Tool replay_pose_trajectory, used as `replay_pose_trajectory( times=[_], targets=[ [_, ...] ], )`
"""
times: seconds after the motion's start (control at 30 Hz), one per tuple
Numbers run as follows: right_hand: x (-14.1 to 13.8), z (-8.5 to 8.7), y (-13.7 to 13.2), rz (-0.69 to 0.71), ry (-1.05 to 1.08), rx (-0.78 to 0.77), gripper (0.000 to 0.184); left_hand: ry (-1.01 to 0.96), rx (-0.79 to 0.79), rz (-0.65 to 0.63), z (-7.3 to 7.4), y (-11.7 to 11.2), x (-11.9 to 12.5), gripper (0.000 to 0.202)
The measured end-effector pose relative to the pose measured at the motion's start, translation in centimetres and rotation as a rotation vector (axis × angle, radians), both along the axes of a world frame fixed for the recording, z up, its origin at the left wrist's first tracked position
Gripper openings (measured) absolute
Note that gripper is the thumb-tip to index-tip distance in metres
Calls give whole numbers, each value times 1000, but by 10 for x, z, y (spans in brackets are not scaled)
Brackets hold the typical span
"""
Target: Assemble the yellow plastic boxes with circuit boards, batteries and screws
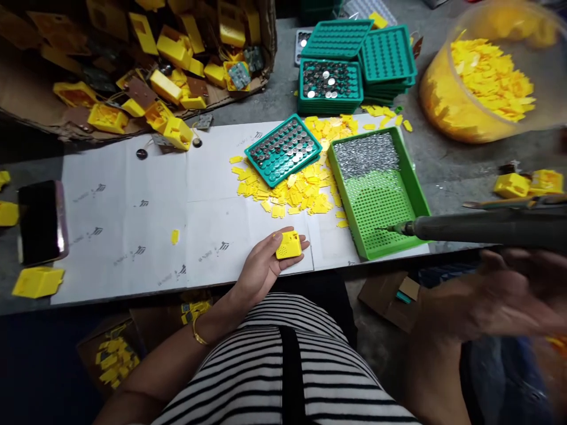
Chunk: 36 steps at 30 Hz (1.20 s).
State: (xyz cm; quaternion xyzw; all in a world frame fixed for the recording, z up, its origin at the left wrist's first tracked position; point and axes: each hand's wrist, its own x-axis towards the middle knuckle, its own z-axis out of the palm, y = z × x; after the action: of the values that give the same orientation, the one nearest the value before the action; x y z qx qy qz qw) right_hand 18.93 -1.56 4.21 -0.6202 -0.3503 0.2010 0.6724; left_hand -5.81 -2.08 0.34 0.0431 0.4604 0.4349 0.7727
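My left hand (266,262) rests on the white paper sheet (133,236) near the table's front edge, its fingers closed round a small yellow plastic casing (288,245). My right hand (500,298) is blurred at the lower right, just under a dark electric screwdriver (487,228). The screwdriver lies level, and its tip points left over the near corner of a green tray (420,195). I cannot make out whether the right hand's fingers grip the tool.
The green tray has small screws heaped at its far end. A teal tray of button cells (283,149) lies on a pile of yellow tabs (305,192). Stacked teal trays (349,71), a tub of yellow pieces (482,82), a carton of yellow casings (146,65) and a phone (42,221) stand around.
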Motion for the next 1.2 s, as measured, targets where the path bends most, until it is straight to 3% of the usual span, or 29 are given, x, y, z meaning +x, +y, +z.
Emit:
replay_pose_trajectory(
  times=[0.03,0.1,0.2,0.3,0.43,0.57,0.67,0.93,1.07,1.2],
  targets=[
    [13,1,5,24,-39,54,57,-17,-13,-23,1,0,2,31],
    [35,4,18,272,-204,73,52,-23,-36,-65,3,1,8,30],
    [55,11,40,695,-210,-114,61,29,-60,-153,7,1,16,26],
    [53,16,59,828,-178,-105,56,67,-79,-221,11,2,24,26],
    [29,12,76,623,-144,69,34,100,-100,-251,11,3,36,28],
    [12,-2,98,360,-174,107,39,76,-102,-307,8,7,49,27],
    [5,-8,113,253,-212,49,51,77,-104,-325,7,9,55,28],
    [-5,-11,128,326,-204,65,65,88,-120,-331,6,11,55,29],
    [-7,-13,129,328,-252,-8,75,83,-120,-323,7,11,54,28],
    [-8,-15,130,335,-243,-22,69,67,-123,-318,7,11,54,27]
  ],
)
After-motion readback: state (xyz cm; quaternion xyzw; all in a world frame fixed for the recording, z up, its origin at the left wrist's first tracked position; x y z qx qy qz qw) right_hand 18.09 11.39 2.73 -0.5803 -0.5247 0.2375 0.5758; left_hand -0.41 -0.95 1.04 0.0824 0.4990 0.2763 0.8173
